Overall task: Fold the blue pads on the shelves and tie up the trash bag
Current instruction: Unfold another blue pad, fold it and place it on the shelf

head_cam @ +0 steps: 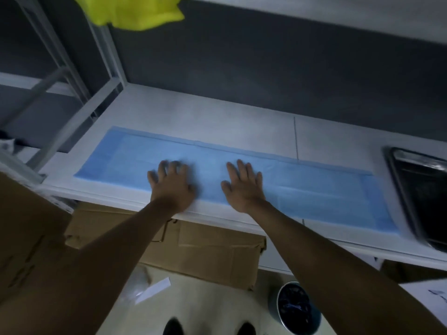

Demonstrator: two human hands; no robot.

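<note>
Both palms down flat on the blue pad [232, 175], mid-frame, fingers spread and gripping nothing: left hand [171, 184] left of centre, right hand [242, 187] just right of it, the two a little apart. Left fingertips blurred, so hard to say whether pressing or sliding. Pad stretched long and narrow along the front of the white shelf [217, 112], running from centre left down toward the lower right, near edge about level with the shelf lip, far end close beside a dark metal tray [416, 189] at the right edge. A raised line along the far long side, probably a fold already made lengthwise, though not certain. Looks like the smoothing or flattening step of folding this pad, with the short-way folds not yet done. Next move likely calls for pinching one end, probably the left corner, lifting it over toward the other end, keeping edges matched, then pressing the crease flat. Thin and limp by the look of it, so apt to slip off the lip or wrinkle if dragged. Trash bag side of the task untouched so far: a bin [297, 308] with a dark liner on the floor at lower right, open-topped. Cardboard [193, 252] under the shelf, yellow cloth [135, 10] hanging at top.
</note>
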